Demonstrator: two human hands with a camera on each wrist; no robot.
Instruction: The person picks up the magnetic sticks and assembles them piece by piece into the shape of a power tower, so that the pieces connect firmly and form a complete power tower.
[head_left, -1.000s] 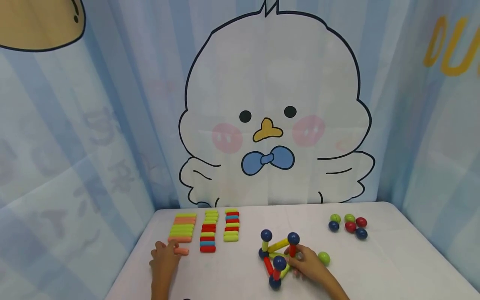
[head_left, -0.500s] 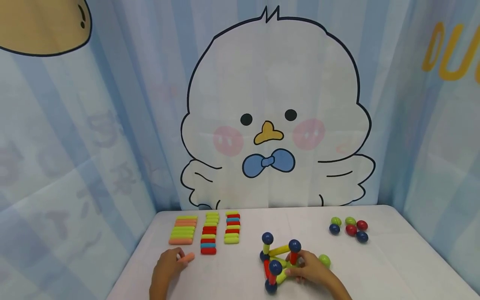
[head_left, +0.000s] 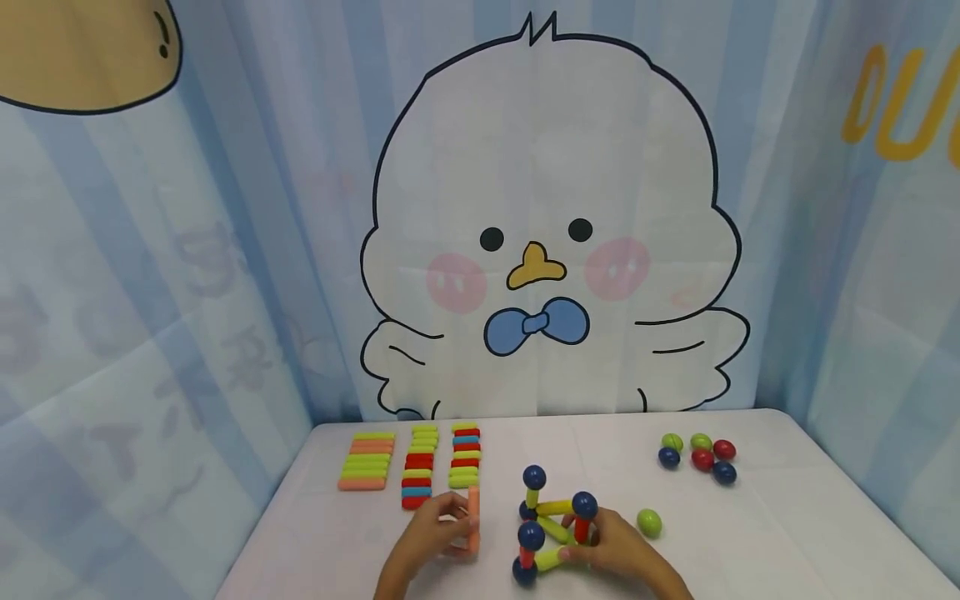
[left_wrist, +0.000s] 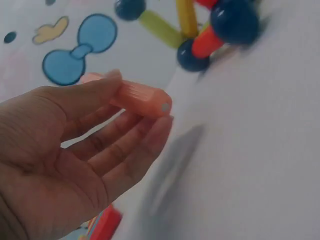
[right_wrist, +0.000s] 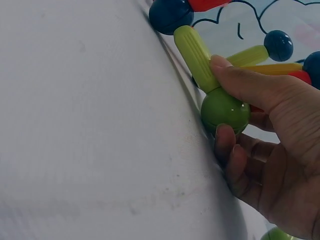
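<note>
Between thumb and fingers, my left hand pinches an orange magnetic rod, which stands roughly upright in the head view. The left wrist view shows a small metallic dot on the end of that rod. To its right stands a frame of magnetic rods and balls, with dark blue balls on short uprights and a yellow rod across the back. My right hand grips the frame's right corner. There, in the right wrist view, thumb and fingers hold a green ball and a yellow-green rod.
Rows of coloured rods lie at the back left of the white table. Several green, red and blue balls are grouped at the back right. A single green ball sits just right of my right hand.
My left hand has picked up the orange rod, carried it right towards the frame and turned it upright. The frame has turned in my right hand, its front corner swinging left.
</note>
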